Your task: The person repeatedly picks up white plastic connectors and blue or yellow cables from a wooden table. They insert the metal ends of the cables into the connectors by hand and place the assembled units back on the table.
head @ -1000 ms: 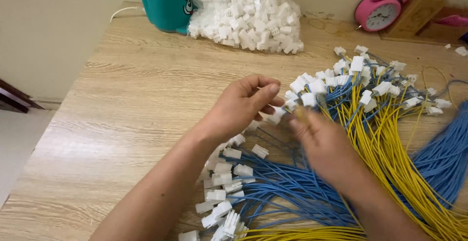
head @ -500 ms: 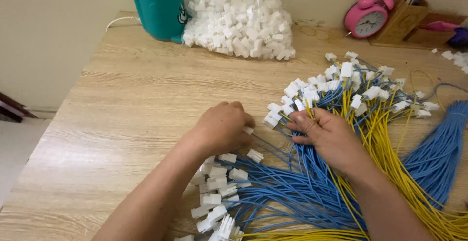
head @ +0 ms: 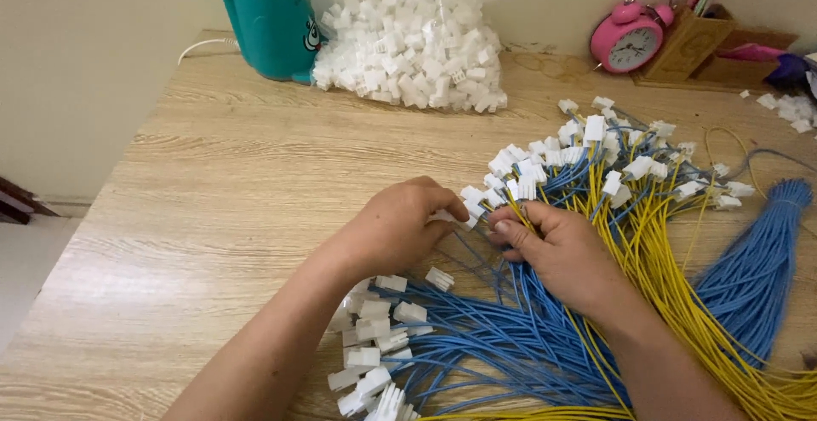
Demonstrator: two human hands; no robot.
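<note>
The left hand [head: 400,232] lay curled at the centre of the frame, fingers pressed together around a small white plastic connector housing [head: 444,216] that peeked from under the fingertips. Just to its right, the right hand [head: 566,255] rested palm-down on the fanned blue and yellow wires [head: 545,336], thumb and forefinger pinching a yellow wire end [head: 517,217] close to that housing. Both wrists came up from the lower edge, forearms angled inward so the hands nearly met.

The likeliest trouble was a tangle: the loose white-tipped wire ends [head: 587,161] crowded just above the right hand, and a neighbouring strand could have been dragged along with the pinched one. The housing, small and mostly hidden, might also have slipped from the left fingers onto the pale wooden tabletop [head: 213,208]. Finished white connectors [head: 374,344] piled in the lower centre. A clear bag of white housings [head: 408,55] sat at the upper centre beside a teal plastic container [head: 272,21]; a pink alarm clock [head: 628,42] stood at the upper right.
</note>
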